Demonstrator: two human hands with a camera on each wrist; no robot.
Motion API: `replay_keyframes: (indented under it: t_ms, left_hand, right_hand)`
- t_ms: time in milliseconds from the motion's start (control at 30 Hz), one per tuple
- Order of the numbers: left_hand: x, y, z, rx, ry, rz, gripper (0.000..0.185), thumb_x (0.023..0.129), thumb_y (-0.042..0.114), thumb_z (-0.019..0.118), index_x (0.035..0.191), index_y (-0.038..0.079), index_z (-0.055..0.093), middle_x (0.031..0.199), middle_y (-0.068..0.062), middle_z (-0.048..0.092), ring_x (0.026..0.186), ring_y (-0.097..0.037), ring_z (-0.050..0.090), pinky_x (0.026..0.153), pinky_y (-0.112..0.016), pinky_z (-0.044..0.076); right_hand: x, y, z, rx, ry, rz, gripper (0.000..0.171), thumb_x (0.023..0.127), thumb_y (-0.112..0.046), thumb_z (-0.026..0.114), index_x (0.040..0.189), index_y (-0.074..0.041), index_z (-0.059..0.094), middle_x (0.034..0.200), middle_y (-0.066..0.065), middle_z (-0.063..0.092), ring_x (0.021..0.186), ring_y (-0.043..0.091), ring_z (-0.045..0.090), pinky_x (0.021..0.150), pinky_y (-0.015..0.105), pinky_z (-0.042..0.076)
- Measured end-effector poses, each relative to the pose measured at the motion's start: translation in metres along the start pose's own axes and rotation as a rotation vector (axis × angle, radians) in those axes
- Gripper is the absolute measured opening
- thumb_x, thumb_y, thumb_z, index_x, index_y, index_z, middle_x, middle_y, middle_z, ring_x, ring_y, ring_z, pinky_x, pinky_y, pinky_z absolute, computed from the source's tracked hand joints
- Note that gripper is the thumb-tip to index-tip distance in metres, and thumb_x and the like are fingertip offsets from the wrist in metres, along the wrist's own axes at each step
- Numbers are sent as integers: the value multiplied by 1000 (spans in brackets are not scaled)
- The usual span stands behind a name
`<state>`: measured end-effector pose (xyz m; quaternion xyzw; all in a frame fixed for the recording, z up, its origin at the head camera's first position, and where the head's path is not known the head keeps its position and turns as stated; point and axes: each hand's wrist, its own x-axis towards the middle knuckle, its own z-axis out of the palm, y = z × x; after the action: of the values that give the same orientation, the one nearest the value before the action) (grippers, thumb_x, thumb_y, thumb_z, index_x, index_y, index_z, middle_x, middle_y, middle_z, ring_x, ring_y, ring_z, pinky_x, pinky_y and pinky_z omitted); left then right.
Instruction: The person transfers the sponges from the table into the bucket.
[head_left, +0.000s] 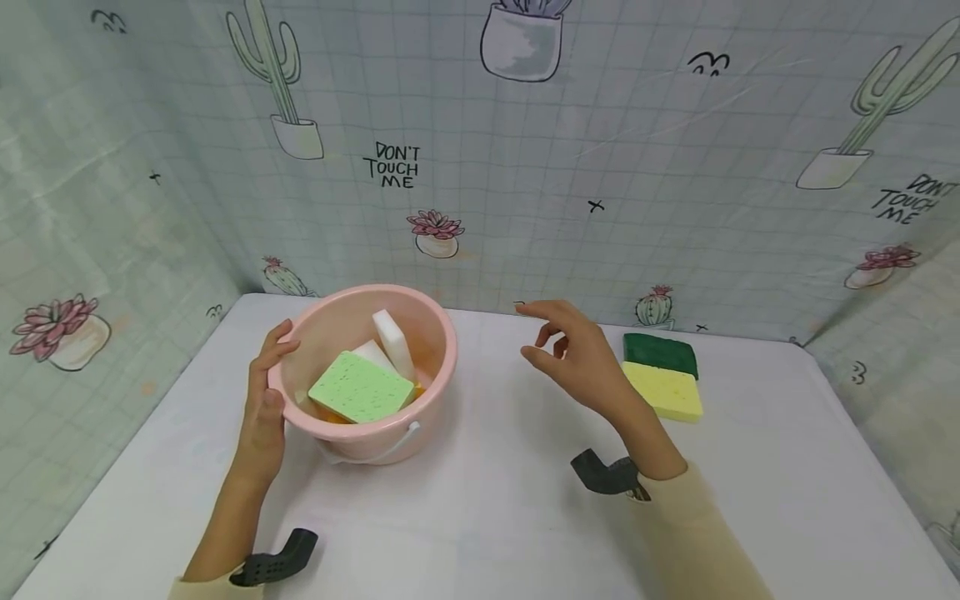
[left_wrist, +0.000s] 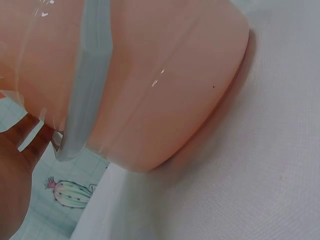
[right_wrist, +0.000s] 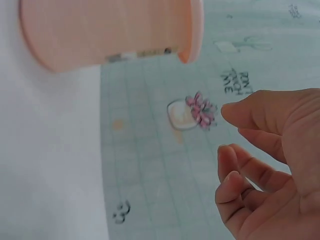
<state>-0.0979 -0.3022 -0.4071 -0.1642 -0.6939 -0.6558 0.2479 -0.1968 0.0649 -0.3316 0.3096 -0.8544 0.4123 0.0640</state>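
A pink bucket (head_left: 442, 392) with a pale handle (head_left: 390, 450) stands at the left of the white table. My left hand (head_left: 264, 400) holds its left side, with fingertips bent over the rim; the left wrist view shows fingers (left_wrist: 37, 140) beside the handle's end. Inside the bucket lie a light green sponge (head_left: 362, 387), white blocks (head_left: 393, 342) and something orange (head_left: 327, 414), mostly hidden. My right hand (head_left: 573, 354) is raised to the right of the bucket, fingers loosely bent, thumb and index apart, nothing between them.
Right of my right hand lie a dark green sponge (head_left: 660, 354) and a yellow sponge (head_left: 666, 392), touching each other on the white table (head_left: 480, 517). A patterned curtain (head_left: 510, 167) with plant drawings rises behind the table and along both sides.
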Motion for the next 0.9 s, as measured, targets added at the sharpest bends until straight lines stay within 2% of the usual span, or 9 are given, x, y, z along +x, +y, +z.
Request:
replay_keyframes:
  t_ms: [233,400,567,733,900]
  left_hand:
    - [0,2,0,2,1,-10,61,96,45,47,139,2,36,156,-11,14,140,-28,15,109,-29,25]
    - [-1,2,0,-1,1,-5,61,97,44,46,139,2,36,156,-12,15,140,-29,15,110,-30,24]
    - [-1,2,0,7,5,-14,60,97,43,46,139,3,37,156,-11,15,140,-28,15,111,-32,23]
    - [-1,2,1,-6,1,-8,60,97,43,46,139,2,37,156,-11,14,140,-28,15,111,-33,21]
    - [0,2,1,-19,2,-2,60,97,43,47,139,2,37,156,-12,14,140,-28,15,112,-34,20]
  right_hand:
    - [-33,40,-5,-82,8,102,49,85,-10,72,131,-16,57,123,2,56,86,15,54,66,29,49]
    - [-55,62,-9,-83,49,155,48,84,-9,73,129,-15,59,119,1,58,88,17,55,66,27,49]
    - [-73,77,-12,-53,93,196,44,85,-8,72,127,-13,60,111,5,60,88,22,57,66,22,48]
    - [-85,89,-15,-31,145,218,42,85,-5,72,125,-11,61,108,10,60,88,20,56,68,18,47]
    - [-94,96,-16,-39,143,249,41,85,-5,72,124,-11,62,108,10,61,88,19,56,69,16,47]
